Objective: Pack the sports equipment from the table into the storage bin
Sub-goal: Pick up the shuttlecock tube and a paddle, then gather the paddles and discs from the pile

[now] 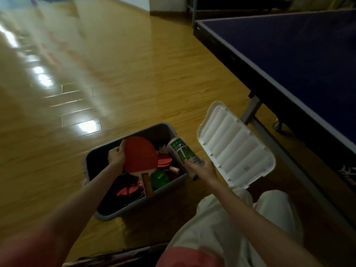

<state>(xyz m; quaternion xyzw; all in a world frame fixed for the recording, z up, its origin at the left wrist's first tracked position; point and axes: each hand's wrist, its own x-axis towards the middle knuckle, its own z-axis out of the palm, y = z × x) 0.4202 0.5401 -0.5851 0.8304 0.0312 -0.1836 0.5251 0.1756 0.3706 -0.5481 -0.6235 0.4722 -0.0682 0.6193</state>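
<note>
Nearly packed: gray storage bin (133, 206) at lower middle already full of paddles, left hand (116, 156) gripping red paddle (140, 156) and right hand (202, 169) gripping ball tube (182, 155) over it, blue counter (289, 54) at upper right looking bare.

we count one bin (90, 160), one white lid (235, 149) and one tube (183, 155). we see at least two red paddles (139, 155), and one blue table (298, 54).
</note>
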